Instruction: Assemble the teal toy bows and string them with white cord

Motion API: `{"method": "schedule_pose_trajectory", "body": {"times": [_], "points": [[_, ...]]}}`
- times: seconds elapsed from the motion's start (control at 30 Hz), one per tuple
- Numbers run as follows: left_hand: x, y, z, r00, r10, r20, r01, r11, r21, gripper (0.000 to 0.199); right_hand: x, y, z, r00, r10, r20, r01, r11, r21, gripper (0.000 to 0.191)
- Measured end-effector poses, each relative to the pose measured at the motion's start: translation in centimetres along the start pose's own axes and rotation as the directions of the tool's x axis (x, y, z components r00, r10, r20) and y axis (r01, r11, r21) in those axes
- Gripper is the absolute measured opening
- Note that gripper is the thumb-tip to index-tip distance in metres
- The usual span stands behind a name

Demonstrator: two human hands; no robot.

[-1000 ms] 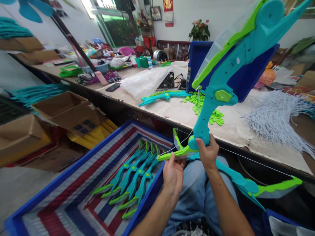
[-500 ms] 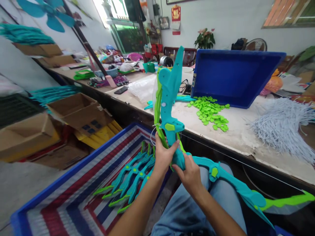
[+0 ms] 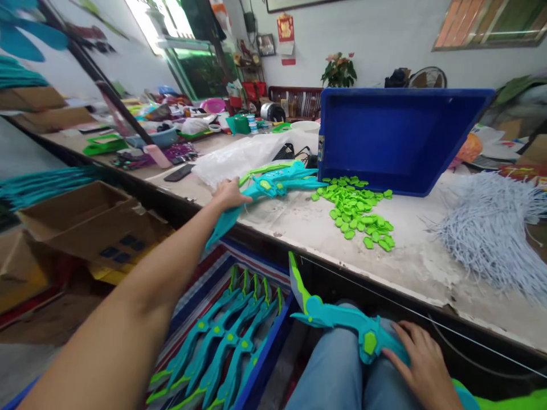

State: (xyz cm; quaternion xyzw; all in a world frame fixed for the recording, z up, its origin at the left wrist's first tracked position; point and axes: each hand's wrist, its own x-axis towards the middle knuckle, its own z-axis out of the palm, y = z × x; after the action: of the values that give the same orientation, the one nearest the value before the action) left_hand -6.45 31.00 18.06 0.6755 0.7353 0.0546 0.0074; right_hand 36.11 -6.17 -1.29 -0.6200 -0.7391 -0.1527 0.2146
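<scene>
My left hand is wrapped round a teal and green toy bow at the table's near edge, its lower end sticking out past the edge. A second teal and green bow lies across my thighs, a green hexagon on its middle. My right hand rests on this bow with the thumb and fingers round its grip. Several more bows lie side by side in the low crate to the left of my legs.
A blue bin stands tipped on the table, beside loose green hexagonal pieces. White strings are heaped at the right. Cardboard boxes stand at the left.
The upright bow is gone from in front of me. My left hand has moved forward and left to a bow on the table; my right hand has moved down and right onto the lap bow. The view has shifted.
</scene>
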Motion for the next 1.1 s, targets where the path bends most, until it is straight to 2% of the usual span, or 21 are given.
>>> {"method": "schedule_pose_trajectory", "body": {"times": [0.1, 0.2, 0.27, 0.33, 0.4, 0.47, 0.5, 0.53, 0.57, 0.6, 0.63, 0.7, 0.77, 0.83, 0.97, 1.03, 1.1], "points": [[4.8, 1.3, 1.2, 0.998, 0.055, 0.009, -0.055, 0.998, 0.042, 0.091, -1.0, 0.1, 0.3, 0.995, -0.090, 0.039, 0.090, 0.996, 0.007, 0.053], [7.8, 2.8, 2.7, 0.990, 0.140, 0.015, -0.140, 0.990, 0.022, 0.086, -0.7, -0.4, 0.2, 0.994, -0.065, 0.085, 0.061, 0.997, 0.046, 0.046], [8.1, 4.1, 3.7, 0.987, 0.153, -0.057, -0.155, 0.987, -0.031, 0.077, -0.1, -0.5, -0.1, 0.992, -0.007, 0.129, -0.004, 0.996, 0.084, 0.038], [6.3, 5.9, 4.5, 0.969, 0.149, -0.199, -0.177, 0.975, -0.132, 0.068, 0.5, -0.7, -0.5, 0.984, 0.017, 0.176, -0.038, 0.993, 0.114, 0.034], [1.9, 7.9, 5.3, 0.938, 0.197, -0.285, -0.284, 0.910, -0.303, 0.061, 1.0, -1.2, -0.9, 0.979, 0.001, 0.204, -0.029, 0.990, 0.135, 0.035], [-5.0, 9.9, 6.1, 0.904, 0.376, -0.202, -0.422, 0.723, -0.546, 0.048, 1.4, -2.2, -1.3, 0.973, -0.021, 0.229, -0.014, 0.988, 0.153, 0.034], [-9.0, 10.7, 6.7, 0.861, 0.495, -0.120, -0.434, 0.590, -0.680, 0.041, 1.6, -3.0, -1.6, 0.969, -0.033, 0.244, -0.008, 0.986, 0.165, 0.034], [-13.3, 11.2, 7.3, 0.788, 0.615, -0.022, -0.382, 0.460, -0.802, 0.036, 1.9, -3.9, -1.8, 0.964, -0.045, 0.261, -0.002, 0.984, 0.178, 0.034], [-17.4, 11.5, 8.1, 0.698, 0.715, 0.044, -0.306, 0.353, -0.884, 0.037, 2.1, -5.0, -2.0, 0.959, -0.060, 0.277, 0.005, 0.981, 0.192, 0.034], [-21.2, 11.5, 8.9, 0.604, 0.794, 0.065, -0.274, 0.284, -0.919, 0.043, 2.4, -6.2, -2.1, 0.954, -0.078, 0.290, 0.017, 0.978, 0.208, 0.034], [-24.6, 11.3, 9.7, 0.536, 0.842, 0.066, -0.312, 0.270, -0.911, 0.051, 2.7, -7.5, -2.2, 0.948, -0.099, 0.302, 0.030, 0.974, 0.225, 0.033], [-29.4, 10.0, 11.2, 0.485, 0.861, 0.156, -0.461, 0.403, -0.791, 0.061, 3.5, -10.2, -1.8, 0.932, -0.154, 0.327, 0.070, 0.965, 0.254, 0.032], [-31.9, 7.9, 12.3, 0.513, 0.809, 0.287, -0.579, 0.573, -0.580, 0.064, 4.4, -12.8, -0.8, 0.912, -0.220, 0.347, 0.123, 0.952, 0.280, 0.031], [-32.9, 5.3, 12.9, 0.576, 0.726, 0.375, -0.597, 0.687, -0.413, 0.064, 5.1, -15.3, 0.7, 0.887, -0.306, 0.346, 0.191, 0.925, 0.329, 0.031], [-32.9, -0.1, 13.6, 0.725, 0.565, 0.395, -0.483, 0.825, -0.295, 0.056, 7.1, -19.6, 4.7, 0.827, -0.510, 0.237, 0.346, 0.794, 0.500, 0.031], [-32.5, -3.0, 14.6, 0.792, 0.473, 0.385, -0.391, 0.878, -0.276, 0.047, 9.3, -21.2, 6.2, 0.802, -0.581, 0.139, 0.425, 0.719, 0.550, 0.030], [-32.3, -6.2, 16.1, 0.844, 0.375, 0.384, -0.278, 0.917, -0.285, 0.045, 12.5, -22.0, 6.8, 0.785, -0.618, 0.053, 0.496, 0.677, 0.545, 0.026]]}}
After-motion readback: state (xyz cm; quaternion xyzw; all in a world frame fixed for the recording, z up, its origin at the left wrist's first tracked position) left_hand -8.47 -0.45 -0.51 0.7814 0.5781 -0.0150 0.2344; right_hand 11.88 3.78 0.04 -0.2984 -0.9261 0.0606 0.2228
